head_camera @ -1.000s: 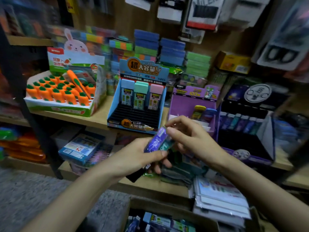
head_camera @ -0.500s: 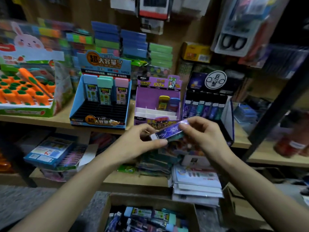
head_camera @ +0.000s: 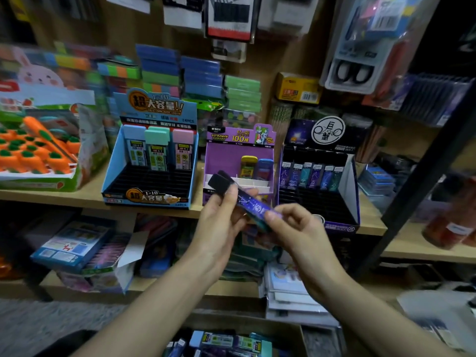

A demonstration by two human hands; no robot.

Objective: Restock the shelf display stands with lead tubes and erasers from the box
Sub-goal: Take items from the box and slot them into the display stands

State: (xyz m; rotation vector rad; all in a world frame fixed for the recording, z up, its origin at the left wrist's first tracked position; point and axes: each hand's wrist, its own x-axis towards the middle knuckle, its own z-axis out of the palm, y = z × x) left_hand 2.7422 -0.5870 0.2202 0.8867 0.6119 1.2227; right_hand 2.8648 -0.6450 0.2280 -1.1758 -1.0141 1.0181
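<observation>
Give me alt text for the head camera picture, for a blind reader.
The left hand grips a bundle of lead tubes while the right hand pinches the end of the purple tube on top. Behind, the shelf holds a blue stand, a purple stand and a dark stand, partly stocked; a box of tubes sits below.

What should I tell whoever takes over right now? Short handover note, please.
Left hand: grips a small bundle of black-capped lead tubes in front of the purple stand.
Right hand: fingers pinch the lower end of the purple lead tube on top of the bundle.
Done: blue stand has three tubes, purple stand two, black stand a back row of six.
Left: front slots are bare. Slot the held tubes, then take more from the box below.
</observation>
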